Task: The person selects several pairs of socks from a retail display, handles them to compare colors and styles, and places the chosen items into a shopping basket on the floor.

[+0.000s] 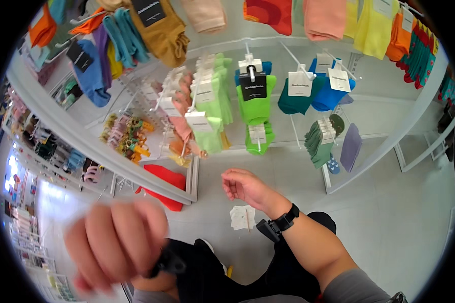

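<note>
Close to the camera at the lower left is my left hand [117, 242], blurred, its fingers curled in; whether anything is inside cannot be seen. My right hand [240, 185] hangs over the floor at the centre, fingers loosely bent and apart, holding nothing. Beyond it, bright green socks [256, 108] with a black card hang on a hook. To their left are pale green socks [222, 94], and to their right dark green socks [299, 98] and blue socks [328, 94], all with white cards. Grey-green socks [318, 144] hang lower at the right.
White rack posts [79, 140] slant down at both sides. Metal hooks [294, 53] stick out towards me. A red item [167, 185] lies by the left post's foot. Papers [242, 216] with a thin stick-like item [247, 221] lie on the tiled floor. More socks [163, 34] hang above.
</note>
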A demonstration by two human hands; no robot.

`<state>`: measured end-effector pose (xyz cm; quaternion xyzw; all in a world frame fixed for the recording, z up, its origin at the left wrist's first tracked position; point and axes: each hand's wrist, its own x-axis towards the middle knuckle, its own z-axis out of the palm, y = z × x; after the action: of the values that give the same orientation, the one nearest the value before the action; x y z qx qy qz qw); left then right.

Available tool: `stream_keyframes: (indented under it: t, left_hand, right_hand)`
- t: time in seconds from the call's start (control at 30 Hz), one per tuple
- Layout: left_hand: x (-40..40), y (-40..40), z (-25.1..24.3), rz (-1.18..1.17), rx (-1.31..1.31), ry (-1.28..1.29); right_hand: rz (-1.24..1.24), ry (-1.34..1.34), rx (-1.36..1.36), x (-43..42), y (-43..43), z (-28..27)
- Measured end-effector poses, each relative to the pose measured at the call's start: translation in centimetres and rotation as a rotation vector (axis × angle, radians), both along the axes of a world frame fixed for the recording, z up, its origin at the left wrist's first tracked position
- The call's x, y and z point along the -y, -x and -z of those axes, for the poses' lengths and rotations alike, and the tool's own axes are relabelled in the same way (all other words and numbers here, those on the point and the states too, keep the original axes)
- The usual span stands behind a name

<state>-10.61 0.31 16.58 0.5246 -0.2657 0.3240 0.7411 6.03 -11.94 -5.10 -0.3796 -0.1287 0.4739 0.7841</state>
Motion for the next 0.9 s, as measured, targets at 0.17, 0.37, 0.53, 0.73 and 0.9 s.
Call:
stream_keyframes:
  t: [0.17,0.37,0.53,0.73,0.9]
  left_hand:
    - [3.4,-2.3,1.2,0.482,0.377,-0.085]
    - [-1.9,-3.3,2.8,0.414,0.358,-0.09]
    - [-10.2,-7.5,6.5,0.087,0.278,-0.07]
    - [-19.3,-17.3,14.5,-0.593,-0.353,-0.127]
    - [-21.3,-21.8,17.9,-0.721,-0.438,-0.254]
  right_hand:
    - [0.013,0.05,-0.009,-0.1,-0.5,0.7]
    - [-0.059,0.116,-0.009,-4.3,-0.6,2.6]
    - [-0.147,0.104,0.087,-9.2,-0.3,3.1]
    - [-0.149,-0.028,0.11,-13.7,0.1,3.5]
    - [-0.078,-0.04,0.044,-15.2,-0.1,5.2]
